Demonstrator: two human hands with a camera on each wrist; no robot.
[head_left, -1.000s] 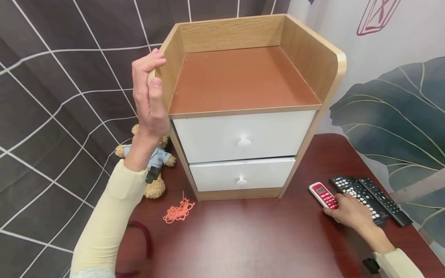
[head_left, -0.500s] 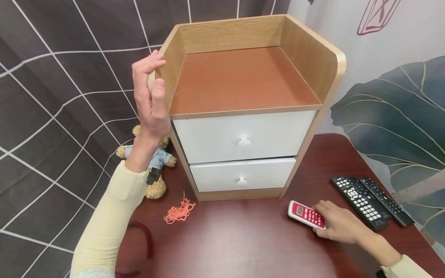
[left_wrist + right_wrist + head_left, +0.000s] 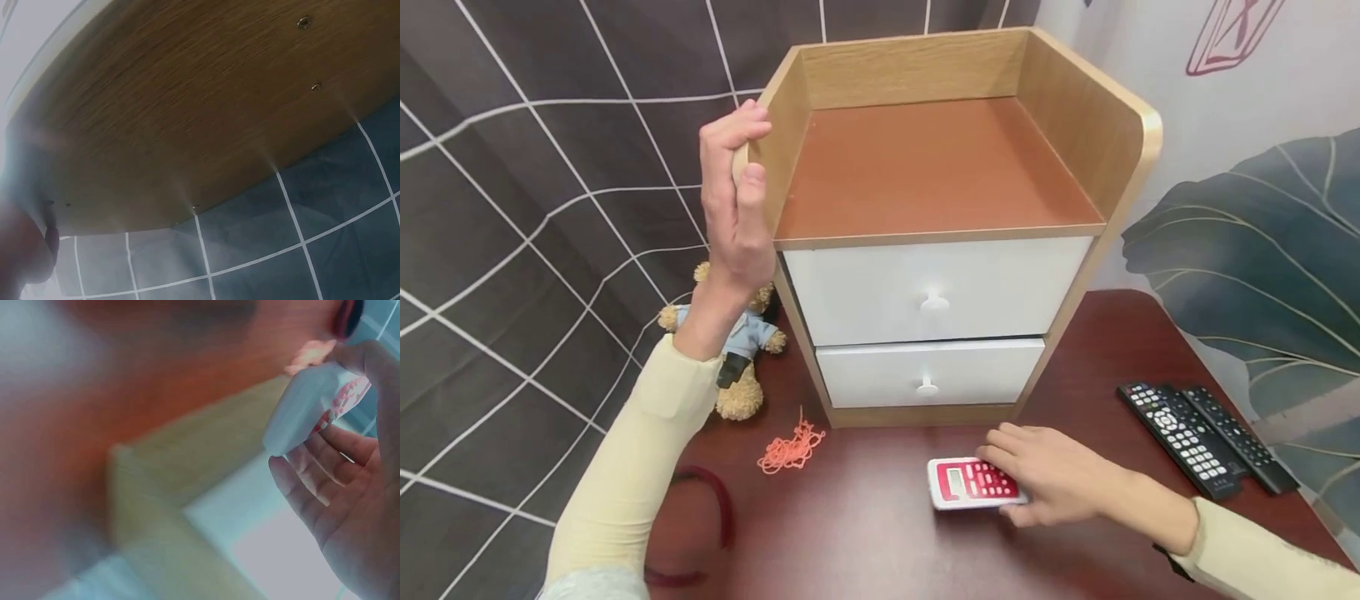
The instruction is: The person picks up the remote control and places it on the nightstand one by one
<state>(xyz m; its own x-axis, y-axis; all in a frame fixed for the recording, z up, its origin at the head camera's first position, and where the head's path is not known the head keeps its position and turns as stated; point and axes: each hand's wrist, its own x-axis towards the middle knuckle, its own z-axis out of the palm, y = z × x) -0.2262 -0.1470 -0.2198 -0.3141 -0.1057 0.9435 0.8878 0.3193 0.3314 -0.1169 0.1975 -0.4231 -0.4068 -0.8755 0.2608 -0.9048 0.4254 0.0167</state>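
Note:
My left hand (image 3: pixel 736 204) grips the front edge of the left side panel of a small two-drawer cabinet (image 3: pixel 936 292), thumb toward the front and fingers over the edge. The panel's outer wood face (image 3: pixel 206 119) fills much of the left wrist view. In front of the cabinet, my right hand (image 3: pixel 1060 475) holds a red-and-white remote control (image 3: pixel 973 483) by its lower end, keys up and its small screen pointing left. In the right wrist view, thumb and fingers lie along opposite sides of the remote. Both white drawers are closed or nearly so.
Black remotes (image 3: pixel 1180 437) lie side by side at the table's right. A teddy bear (image 3: pixel 745 337) in blue lies left of the cabinet, partly behind the left arm. Orange string (image 3: pixel 792 450) and a dark red loop (image 3: pixel 722 504) lie at front left. A grid-patterned curtain (image 3: pixel 587 208) hangs behind.
My right hand has brought the red-and-white remote left, from beside the black remotes to in front of the cabinet, turning it sideways. My left hand stays on the panel; the head view shifts slightly.

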